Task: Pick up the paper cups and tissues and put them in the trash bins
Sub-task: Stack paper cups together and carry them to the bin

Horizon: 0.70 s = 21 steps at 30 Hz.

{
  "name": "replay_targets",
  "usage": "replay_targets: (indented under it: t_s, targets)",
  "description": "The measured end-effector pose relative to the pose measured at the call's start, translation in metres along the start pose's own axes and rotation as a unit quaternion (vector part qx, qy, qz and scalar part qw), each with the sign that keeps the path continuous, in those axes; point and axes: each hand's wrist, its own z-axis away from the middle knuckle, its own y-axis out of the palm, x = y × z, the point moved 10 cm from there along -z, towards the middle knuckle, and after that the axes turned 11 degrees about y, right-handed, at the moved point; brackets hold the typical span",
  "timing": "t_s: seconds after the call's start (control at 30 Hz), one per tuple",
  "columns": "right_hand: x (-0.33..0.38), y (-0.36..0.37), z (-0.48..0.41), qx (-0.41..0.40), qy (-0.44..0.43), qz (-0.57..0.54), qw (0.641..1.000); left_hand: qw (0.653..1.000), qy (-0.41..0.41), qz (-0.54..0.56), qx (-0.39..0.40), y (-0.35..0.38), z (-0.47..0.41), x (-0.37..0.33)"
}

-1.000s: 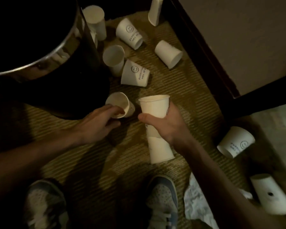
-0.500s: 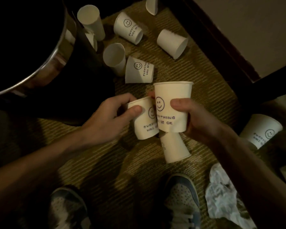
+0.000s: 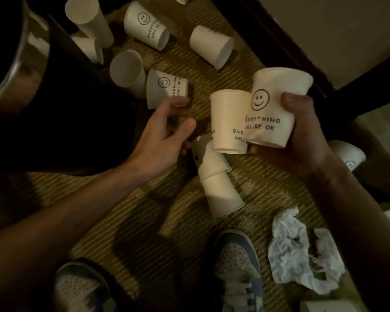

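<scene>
My right hand (image 3: 302,140) grips a white paper cup with a smiley face (image 3: 277,106), upright above the carpet. A second paper cup (image 3: 229,122) is pressed against its left side, with my right fingertips under it. My left hand (image 3: 167,134) hovers just left of that cup, fingers loosely curled, holding nothing. Two nested cups (image 3: 218,185) lie on the carpet below the hands. Several more cups lie tipped over farther back, among them a printed cup (image 3: 164,86) and a plain cup (image 3: 212,46). A crumpled tissue (image 3: 300,251) lies at the lower right. The black trash bin (image 3: 20,64) with a shiny rim stands at the left.
Another cup (image 3: 349,156) lies behind my right wrist. My two shoes (image 3: 239,266) stand on the striped carpet (image 3: 144,221) at the bottom. A dark wooden frame (image 3: 279,41) and a pale wall run along the upper right.
My left hand lifted a cup off the carpet, brought it against the cup in my right hand and let go. My right hand rose and shifted right, now with both cups.
</scene>
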Motion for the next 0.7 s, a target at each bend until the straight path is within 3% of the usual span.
replay_targets:
  t_s: [0.23, 0.47, 0.7]
  targets:
    - [-0.023, -0.031, 0.012, -0.039, 0.015, 0.021, 0.999, 0.961, -0.182, -0.176, 0.111, 0.029, 0.015, 0.077]
    - [-0.053, -0.029, 0.017, 0.019, 0.051, -0.100, 0.993, 0.962, -0.244, -0.080, 0.088, 0.050, 0.019, 0.072]
    - [-0.056, -0.022, 0.015, 0.034, 0.044, -0.129, 0.990, 0.979, -0.198, -0.018, 0.040, 0.045, 0.013, 0.061]
